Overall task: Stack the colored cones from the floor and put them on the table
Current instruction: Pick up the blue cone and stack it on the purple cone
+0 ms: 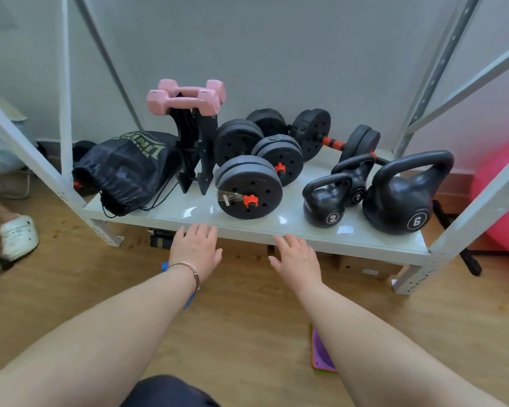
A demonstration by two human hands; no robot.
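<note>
Both my hands reach forward over the wooden floor toward the front edge of a low white shelf (247,230). My left hand (196,249), with a thin bracelet on the wrist, is spread flat and holds nothing. My right hand (296,259) is also spread with its fingers apart and nothing in it. A blue piece (190,299) shows on the floor under my left wrist, mostly hidden by the arm. A purple, orange and green stack (321,356) lies on the floor, partly hidden beneath my right forearm.
The shelf carries a black drawstring bag (130,165), pink dumbbells (185,96) on a black stand, black plate dumbbells (249,189) and three kettlebells (400,195). White rack uprights frame both sides. A pink ball (506,201) sits at right. Another person's white shoe (18,236) is at left.
</note>
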